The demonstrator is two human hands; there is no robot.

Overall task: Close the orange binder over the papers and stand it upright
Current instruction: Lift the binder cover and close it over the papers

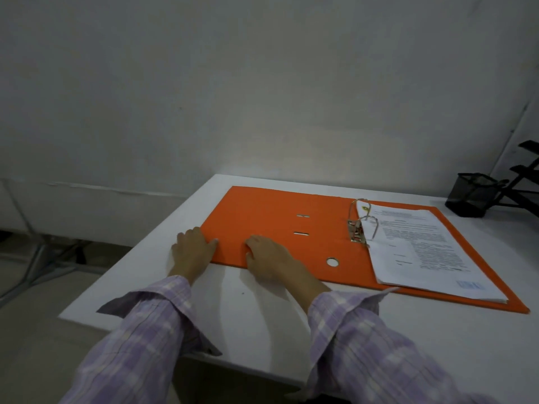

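Observation:
The orange binder (pixel 271 220) lies open and flat on the white table (pixel 250 310). A stack of printed papers (pixel 423 252) rests on its right half, threaded on the metal ring mechanism (pixel 360 224). My left hand (pixel 192 250) lies flat at the left front corner of the open cover, fingertips touching its edge. Palm down, my right hand (pixel 268 255) rests on the cover's front edge, fingers spread on the orange surface. Neither hand grips anything.
A black mesh pen cup (pixel 469 195) stands at the back right of the table, beside a black wire rack (pixel 525 173). A pale wall rises just behind the table. The table's left edge drops to the floor.

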